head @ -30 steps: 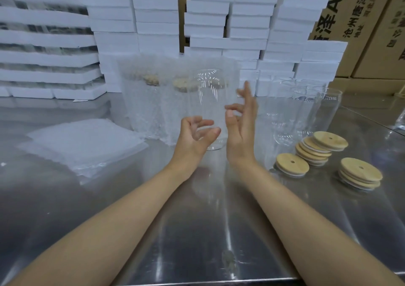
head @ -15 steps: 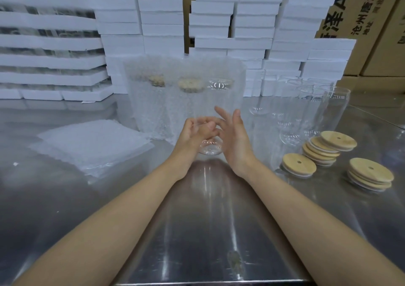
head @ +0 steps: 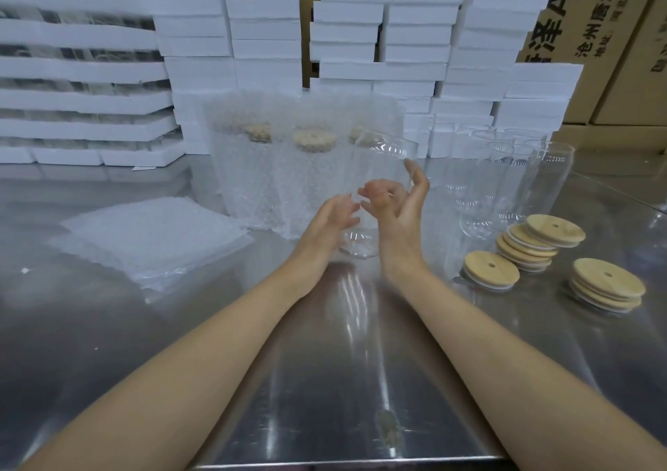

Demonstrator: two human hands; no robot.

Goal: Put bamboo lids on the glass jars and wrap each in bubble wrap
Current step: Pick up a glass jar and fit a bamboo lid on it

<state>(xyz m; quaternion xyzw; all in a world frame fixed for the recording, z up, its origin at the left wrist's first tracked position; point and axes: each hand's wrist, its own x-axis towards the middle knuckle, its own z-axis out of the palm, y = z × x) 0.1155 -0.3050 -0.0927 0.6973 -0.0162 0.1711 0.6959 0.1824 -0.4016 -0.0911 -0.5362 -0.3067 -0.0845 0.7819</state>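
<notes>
— Well, what took up the most room?
— A steel table (head: 108, 344), running from the near edge to the far side. Stacks of white foam boxes (head: 263, 22) stood along its far side, and brown cardboard cartons (head: 613, 37) rose behind them.
— And the task's things?
— At far centre stood the wrapped jars (head: 274, 181), upright in bubble wrap, with three bamboo tops showing dimly through it. A flat pile of bubble wrap sheets (head: 151, 236) lay to their left. To their right stood a cluster of bare glass jars (head: 541, 181), upright and close together.
— Where were the hands?
— Both reached out over the middle of the table, just in front of the wrapped ones. The right hand (head: 404, 214) gripped a glass jar (head: 375, 160), thumb up along its right side and fingers curled round it. The left hand (head: 330, 217) lay against its lower left side with fingers nearly straight, though that hand was blurred.
— How did the jar sit?
— Tilted, with its rim up and leaning right and its base low between the wrists. Whether the base touched the table I could not tell.
— And the lids?
— The bamboo lids (head: 534, 243) lay on the right, near the bare jars: one slumped stack, a short one beside it, and another further right.
</notes>
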